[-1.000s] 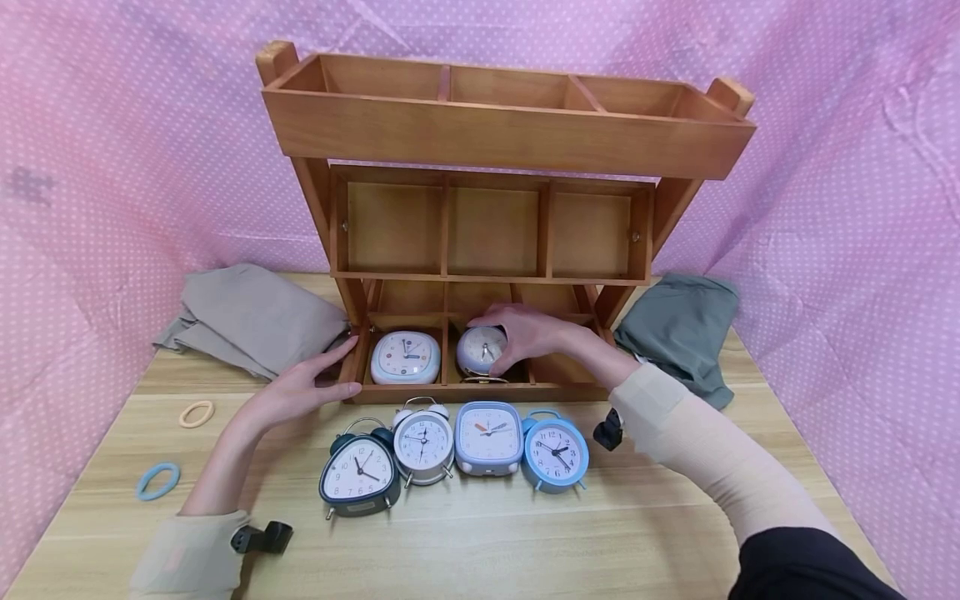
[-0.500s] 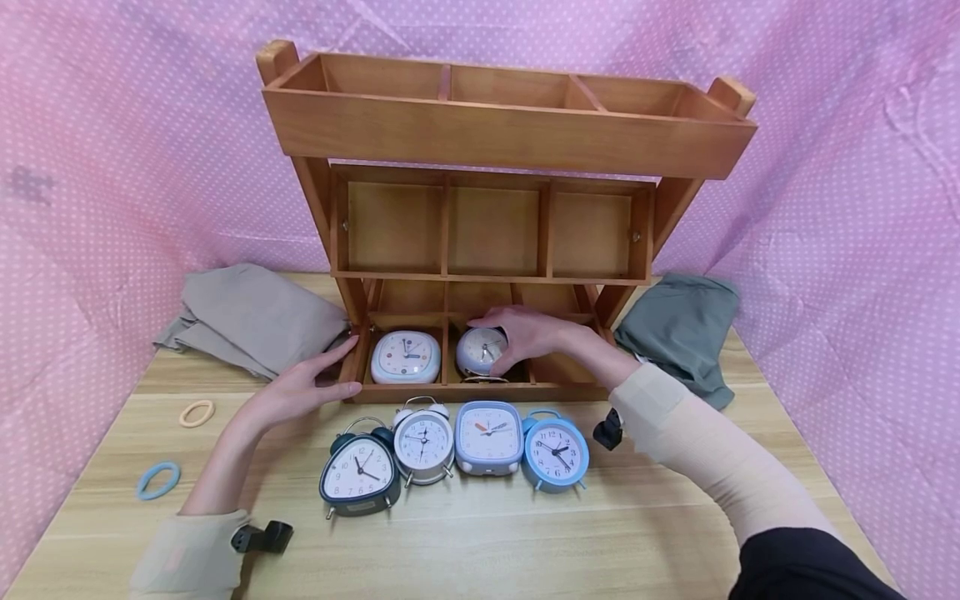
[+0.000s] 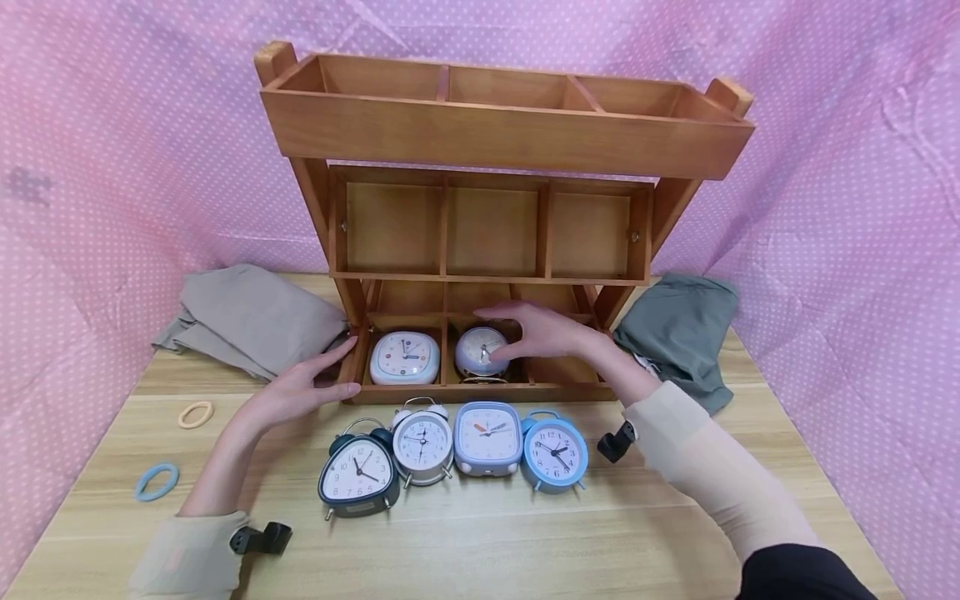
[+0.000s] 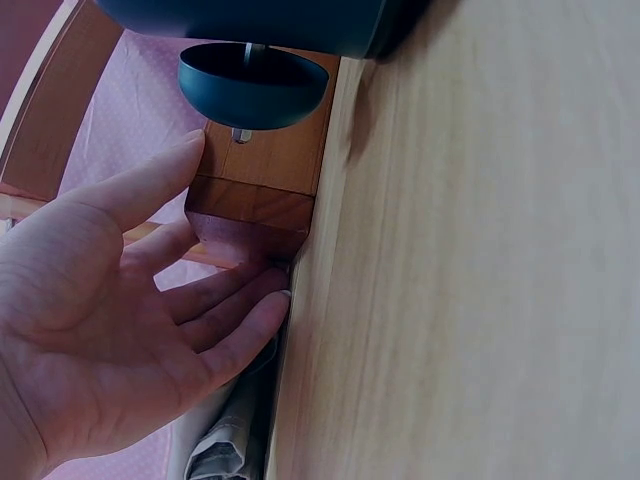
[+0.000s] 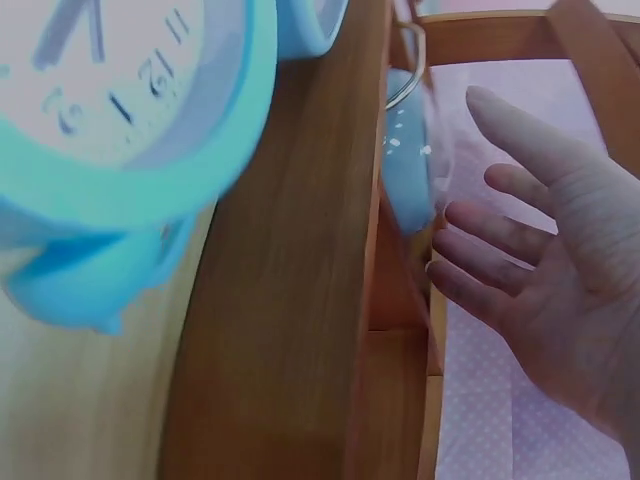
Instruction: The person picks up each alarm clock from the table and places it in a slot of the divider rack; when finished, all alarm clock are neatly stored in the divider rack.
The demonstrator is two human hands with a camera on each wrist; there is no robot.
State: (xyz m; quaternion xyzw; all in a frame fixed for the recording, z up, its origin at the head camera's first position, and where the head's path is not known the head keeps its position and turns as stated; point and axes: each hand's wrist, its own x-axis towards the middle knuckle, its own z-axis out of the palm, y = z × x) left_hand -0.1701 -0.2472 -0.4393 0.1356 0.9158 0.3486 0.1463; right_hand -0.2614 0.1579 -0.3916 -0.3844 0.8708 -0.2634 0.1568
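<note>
One round clock [image 3: 477,350], just beside right hand [image 3: 538,332]

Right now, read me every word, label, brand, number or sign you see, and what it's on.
"11", "12", "1", "2": light blue round clock, right wrist view.
"8", "7", "6", "5": dark green clock.
Too small to read: white bell clock, square blue clock, pale shelved clock, lavender clock.
Blurred: mark on pink cloth.

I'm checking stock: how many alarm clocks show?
6: dark teal clock, white clock, periwinkle clock and sky-blue clock on the table; pale-blue clock and lavender clock in the rack, bottom tier, front left and middle. Others may be hidden.
</note>
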